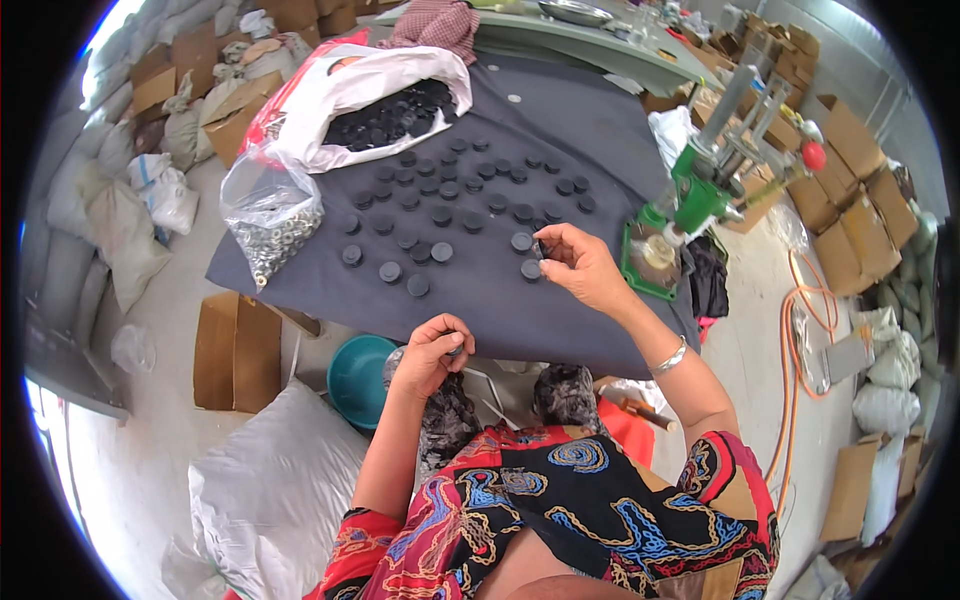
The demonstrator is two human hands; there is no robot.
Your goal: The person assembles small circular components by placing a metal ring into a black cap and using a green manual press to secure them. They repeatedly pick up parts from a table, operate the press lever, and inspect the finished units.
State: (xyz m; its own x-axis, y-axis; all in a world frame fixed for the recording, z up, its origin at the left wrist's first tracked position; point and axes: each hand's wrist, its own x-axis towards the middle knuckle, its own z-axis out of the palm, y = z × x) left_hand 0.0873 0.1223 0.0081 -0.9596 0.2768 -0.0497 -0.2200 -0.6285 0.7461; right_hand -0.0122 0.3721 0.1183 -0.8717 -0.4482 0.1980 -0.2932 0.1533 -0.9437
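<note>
My right hand (588, 270) pinches a small black round cap (539, 246) between thumb and fingers, low over the table's right half. Close to my left hand's fingertips a small dark piece (456, 350) shows; my left hand (428, 358) is curled round it at the table's front edge, and its kind is mostly hidden. Several more black caps (442, 252) lie scattered on the dark cloth (330, 285). A white sack (310, 125) full of black pieces stands open at the far left. Right of my right hand is a green hand press (690, 190) with a red knob.
A clear bag of small metal rings (270, 225) sits at the table's left edge. Below are a teal basin (358, 375), a cardboard box (238, 352) and a large white sack (270, 480). An orange hose (787, 380) runs along the floor at right, near stacked cartons (860, 240).
</note>
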